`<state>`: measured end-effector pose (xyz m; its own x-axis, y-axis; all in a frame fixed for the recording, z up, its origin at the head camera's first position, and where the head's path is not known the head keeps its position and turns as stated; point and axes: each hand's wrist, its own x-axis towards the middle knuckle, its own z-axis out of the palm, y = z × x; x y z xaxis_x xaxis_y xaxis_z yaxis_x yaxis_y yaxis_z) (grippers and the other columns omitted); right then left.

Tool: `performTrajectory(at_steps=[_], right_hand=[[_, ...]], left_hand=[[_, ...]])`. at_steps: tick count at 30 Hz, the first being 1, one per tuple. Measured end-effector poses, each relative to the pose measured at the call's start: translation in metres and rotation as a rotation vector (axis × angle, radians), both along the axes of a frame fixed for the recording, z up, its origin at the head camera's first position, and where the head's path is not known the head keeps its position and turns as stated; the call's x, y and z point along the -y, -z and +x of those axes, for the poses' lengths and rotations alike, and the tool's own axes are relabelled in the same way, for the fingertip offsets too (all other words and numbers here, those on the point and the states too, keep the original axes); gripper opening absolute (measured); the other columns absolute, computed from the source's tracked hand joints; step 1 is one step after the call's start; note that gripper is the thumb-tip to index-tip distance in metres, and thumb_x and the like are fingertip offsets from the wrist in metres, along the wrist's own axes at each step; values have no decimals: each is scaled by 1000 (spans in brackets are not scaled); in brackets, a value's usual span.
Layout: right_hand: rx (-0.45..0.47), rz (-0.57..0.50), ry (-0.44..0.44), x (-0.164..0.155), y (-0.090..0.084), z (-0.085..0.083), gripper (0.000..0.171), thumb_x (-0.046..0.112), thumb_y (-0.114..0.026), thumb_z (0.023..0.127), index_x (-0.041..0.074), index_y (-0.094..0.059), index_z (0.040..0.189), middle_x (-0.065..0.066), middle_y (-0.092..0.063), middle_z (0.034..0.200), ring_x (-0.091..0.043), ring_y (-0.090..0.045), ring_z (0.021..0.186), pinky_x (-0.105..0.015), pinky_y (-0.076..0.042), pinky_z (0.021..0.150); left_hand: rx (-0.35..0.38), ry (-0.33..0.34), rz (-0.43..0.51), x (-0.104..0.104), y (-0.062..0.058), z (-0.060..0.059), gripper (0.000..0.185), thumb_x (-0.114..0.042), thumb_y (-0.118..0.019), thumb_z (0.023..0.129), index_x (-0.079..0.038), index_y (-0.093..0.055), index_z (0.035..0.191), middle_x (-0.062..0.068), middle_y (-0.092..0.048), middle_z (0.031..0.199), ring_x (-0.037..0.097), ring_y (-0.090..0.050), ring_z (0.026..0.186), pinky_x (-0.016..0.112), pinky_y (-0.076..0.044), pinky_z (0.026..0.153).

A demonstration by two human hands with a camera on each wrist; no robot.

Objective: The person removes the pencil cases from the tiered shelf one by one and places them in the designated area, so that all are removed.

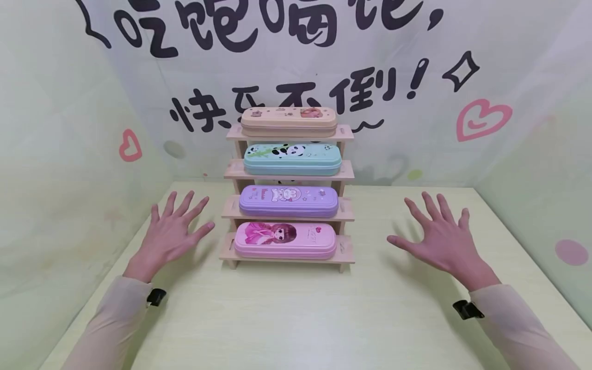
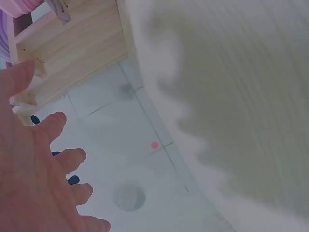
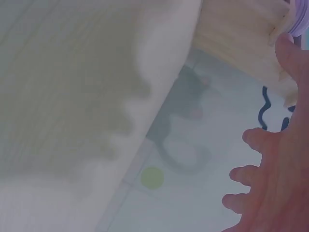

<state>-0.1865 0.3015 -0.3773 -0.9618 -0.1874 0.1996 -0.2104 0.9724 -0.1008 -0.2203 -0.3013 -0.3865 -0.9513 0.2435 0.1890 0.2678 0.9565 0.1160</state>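
Four-tier steps of pale wood make up a stand [image 1: 344,252] in the middle of the table, each tier bearing one zipped pencil case. From the top these are a beige case [image 1: 289,123], a mint panda case [image 1: 293,160], a purple case [image 1: 288,202] and a pink case [image 1: 287,241] with a girl printed on it. To the left of the stand my left hand [image 1: 173,234] hovers with fingers spread, touching nothing. My right hand [image 1: 444,239] does likewise on the right, apart from the stand. Both wrist views show spread fingers and the stand's wooden side.
The pale wooden table [image 1: 287,318] reaches back to a white cloth [image 1: 393,149] with black lettering and pink hearts. Similar cloth hangs along the left and right sides. A black clip or strap piece [image 1: 156,297] sits at the left cuff, another [image 1: 468,310] at the right.
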Motion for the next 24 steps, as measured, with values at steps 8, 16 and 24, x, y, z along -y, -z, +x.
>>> performTrajectory(at_steps=[8,16,24], right_hand=[[-9,-13,-50,21,-15,11,109,84,-59,87,19,-26,169,-22,-10,174,-46,-2,159,-85,3,115],[-59,-119,-165,50,-21,27,111,77,-71,84,18,-29,168,-26,-23,169,-46,-16,157,-77,-15,121],[-85,-237,-252,83,-6,40,104,67,-79,83,12,-41,163,-22,-39,160,-45,-34,147,-72,-44,108]], left_hand=[[-30,1,8,0,-13,1,80,-68,-44,105,-24,-27,169,19,-14,174,53,4,156,87,2,114],[-16,10,36,-11,-22,2,88,-70,-47,102,-25,-16,171,16,-11,175,47,5,158,83,0,117],[-24,43,142,-24,-34,-5,96,-70,-55,99,-24,-12,171,18,-16,174,47,-2,158,80,-6,120]])
